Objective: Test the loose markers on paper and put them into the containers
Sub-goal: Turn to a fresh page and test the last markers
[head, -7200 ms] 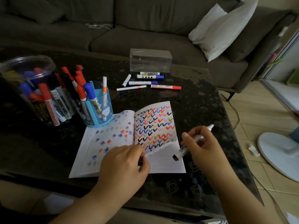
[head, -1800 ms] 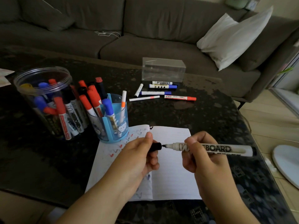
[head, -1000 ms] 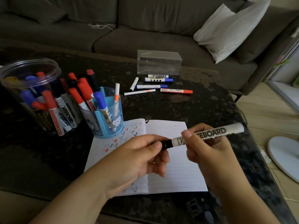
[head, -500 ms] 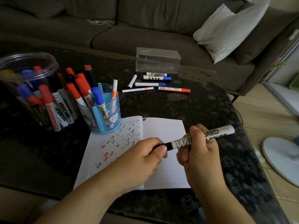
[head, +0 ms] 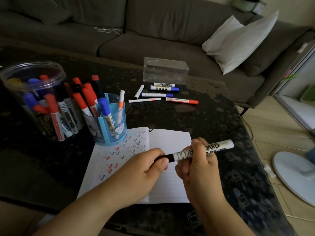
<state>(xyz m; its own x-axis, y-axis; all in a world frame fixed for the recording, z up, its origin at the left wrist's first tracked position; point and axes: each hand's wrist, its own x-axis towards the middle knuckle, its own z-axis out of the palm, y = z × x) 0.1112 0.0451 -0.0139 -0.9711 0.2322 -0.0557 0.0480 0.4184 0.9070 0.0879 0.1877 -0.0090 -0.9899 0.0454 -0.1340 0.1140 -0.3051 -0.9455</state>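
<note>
Between the two hands, above the open notebook (head: 170, 184), the whiteboard marker (head: 201, 149) lies nearly level, its long axis running from the black cap end at the left hand (head: 144, 169) up and rightward to the white butt end past the right hand (head: 197, 166). The right hand wraps the barrel at its middle, thumb over the lettering; the left hand pinches the black cap (head: 163, 157) between thumb and curled fingers, though whether the cap is fully seated is hard to tell from this angle. About two seconds back the cap stood clear of the bare tip; now cap and barrel meet, so the marker looks closed again. The blue cup (head: 110, 126) and the clear round jar (head: 34, 99) both stand ahead and to the left of the left hand, the cup nearer. The remaining loose markers (head: 162, 94) lie ahead of both hands, just before the clear box (head: 165, 70). The next move probably carries the marker leftward and forward to a container.
</note>
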